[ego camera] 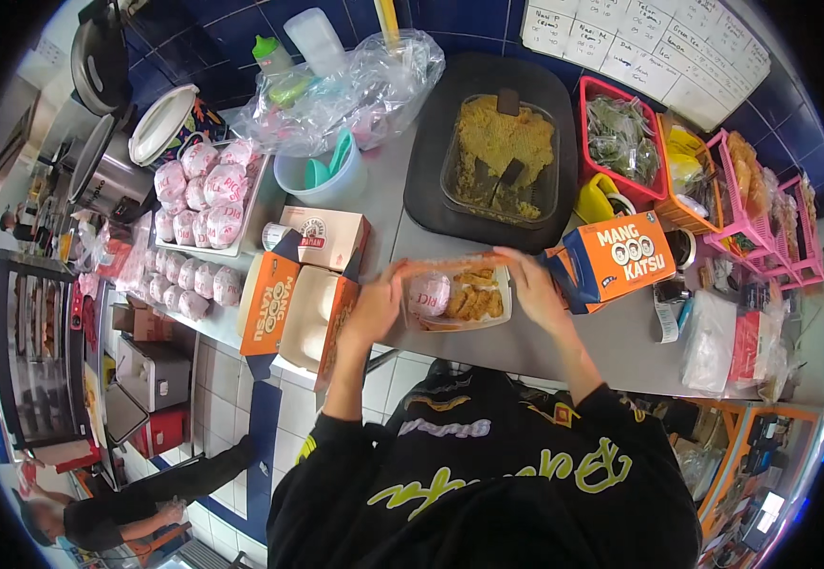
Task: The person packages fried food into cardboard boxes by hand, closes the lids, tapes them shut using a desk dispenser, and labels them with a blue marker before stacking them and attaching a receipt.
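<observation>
My left hand [372, 307] and my right hand [536, 291] hold the upper flap of a cardboard food box [458, 326] from both sides, near the counter's front edge. Inside the box lie a round rice portion in printed paper [429, 294] and pieces of breaded fried food [474, 300]. Left of my left hand stands an open orange box [266, 306] with pale round things in it; their kind is unclear. Behind it is a closed beige box [326, 231]. A closed orange box [607, 256] sits right of my right hand.
A plastic tub of yellowish-green paste [501, 153] stands on a black lid-like base at the back. A tray of wrapped rice portions [205, 249] is at the left. Coloured baskets [622, 142] line the back right. A co-worker [77, 516] is at the far lower left.
</observation>
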{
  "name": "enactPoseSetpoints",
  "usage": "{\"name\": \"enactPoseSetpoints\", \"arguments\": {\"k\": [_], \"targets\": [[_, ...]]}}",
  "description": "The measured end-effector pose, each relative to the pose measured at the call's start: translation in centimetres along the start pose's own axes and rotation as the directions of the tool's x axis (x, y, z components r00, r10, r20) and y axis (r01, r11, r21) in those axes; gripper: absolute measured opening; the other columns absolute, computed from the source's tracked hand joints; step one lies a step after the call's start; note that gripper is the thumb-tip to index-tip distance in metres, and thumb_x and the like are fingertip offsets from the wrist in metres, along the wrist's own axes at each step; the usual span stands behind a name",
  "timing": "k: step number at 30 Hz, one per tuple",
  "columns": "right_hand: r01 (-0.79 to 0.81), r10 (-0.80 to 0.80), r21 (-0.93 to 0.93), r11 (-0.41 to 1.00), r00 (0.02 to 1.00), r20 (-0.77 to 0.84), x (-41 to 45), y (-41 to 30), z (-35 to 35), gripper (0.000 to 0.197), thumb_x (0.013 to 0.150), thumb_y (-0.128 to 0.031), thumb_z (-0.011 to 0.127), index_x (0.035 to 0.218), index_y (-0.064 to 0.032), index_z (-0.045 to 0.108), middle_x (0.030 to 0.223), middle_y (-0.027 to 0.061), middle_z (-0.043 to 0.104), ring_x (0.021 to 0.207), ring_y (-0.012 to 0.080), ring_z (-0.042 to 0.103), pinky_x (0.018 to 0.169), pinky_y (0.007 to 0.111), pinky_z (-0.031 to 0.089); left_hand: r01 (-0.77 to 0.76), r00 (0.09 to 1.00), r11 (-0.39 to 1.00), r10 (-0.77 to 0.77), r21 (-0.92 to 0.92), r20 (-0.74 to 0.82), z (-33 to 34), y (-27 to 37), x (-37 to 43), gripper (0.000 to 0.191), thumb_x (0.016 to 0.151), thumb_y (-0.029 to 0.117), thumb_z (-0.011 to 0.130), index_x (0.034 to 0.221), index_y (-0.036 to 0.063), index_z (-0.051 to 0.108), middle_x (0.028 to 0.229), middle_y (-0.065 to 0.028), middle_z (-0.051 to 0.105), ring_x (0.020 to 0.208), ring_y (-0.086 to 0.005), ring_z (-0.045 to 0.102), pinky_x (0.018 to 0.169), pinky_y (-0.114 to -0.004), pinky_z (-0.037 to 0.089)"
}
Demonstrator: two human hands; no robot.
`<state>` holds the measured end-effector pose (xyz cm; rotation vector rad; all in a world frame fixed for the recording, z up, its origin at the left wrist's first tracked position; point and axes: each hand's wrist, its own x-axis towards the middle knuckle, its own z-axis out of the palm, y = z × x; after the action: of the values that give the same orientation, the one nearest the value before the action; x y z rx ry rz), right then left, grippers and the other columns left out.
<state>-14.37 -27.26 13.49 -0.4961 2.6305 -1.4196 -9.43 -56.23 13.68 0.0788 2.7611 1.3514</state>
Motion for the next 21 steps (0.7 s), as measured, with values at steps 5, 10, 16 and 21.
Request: {"name": "enactPoseSetpoints", "arguments": {"k": [5, 10, 16, 21], "targets": [[-0.084, 0.095, 0.238, 0.967, 0.995, -0.032, -2.9, 0.4, 1.8, 0.038, 0.097, -0.004, 0.043, 0.134, -0.0137, 0.046, 0.130, 0.0136, 0.057, 0.119, 0.0265, 0.056, 0.098, 0.034, 0.044, -0.068, 0.978, 0.990, 0.042, -0.121, -0.205, 3.3, 1.3, -3.0, 0.042, 0.096, 0.008, 0.038, 0.137, 0.0026, 0.040, 0.127, -0.0246, 0.055, 0.116, -0.0425, 0.053, 0.101, -0.042, 0.041], [-0.228, 0.057, 0.510, 0.829, 0.943, 0.329, -3.7, 3.3, 0.3, 0.040, 0.095, -0.006, 0.048, 0.134, -0.0123, 0.045, 0.131, 0.0153, 0.055, 0.124, 0.0218, 0.051, 0.099, 0.033, 0.041, -0.024, 0.993, 0.991, 0.009, -0.129, -0.119, 3.7, 0.9, -5.5, 0.051, 0.093, 0.010, 0.048, 0.141, 0.0025, 0.034, 0.135, -0.0233, 0.048, 0.124, -0.0409, 0.047, 0.105, -0.042, 0.038], [-0.333, 0.174, 0.434, 0.837, 0.914, 0.366, -4.5, 4.0, 0.9, 0.047, 0.088, 0.000, 0.052, 0.133, -0.0125, 0.042, 0.138, 0.0149, 0.048, 0.130, 0.0256, 0.046, 0.105, 0.042, 0.033, -0.118, 0.976, 0.975, 0.079, -0.189, -0.204, 6.8, 0.6, -7.2, 0.088, 0.072, 0.012, 0.078, 0.144, 0.0069, 0.028, 0.137, -0.0253, 0.044, 0.128, -0.0400, 0.044, 0.107, -0.043, 0.036], [-0.186, 0.177, 0.030, 0.982, 0.966, 0.190, -6.0, 2.8, 3.8, 0.048, 0.088, 0.002, 0.051, 0.133, -0.0120, 0.040, 0.147, 0.0171, 0.037, 0.139, 0.0340, 0.032, 0.108, 0.050, 0.027, -0.075, 0.972, 0.987, 0.042, -0.140, -0.229, 8.5, -3.0, -7.4, 0.089, 0.069, 0.008, 0.075, 0.145, 0.0055, 0.027, 0.142, -0.0243, 0.039, 0.131, -0.0381, 0.041, 0.108, -0.043, 0.035]]}}
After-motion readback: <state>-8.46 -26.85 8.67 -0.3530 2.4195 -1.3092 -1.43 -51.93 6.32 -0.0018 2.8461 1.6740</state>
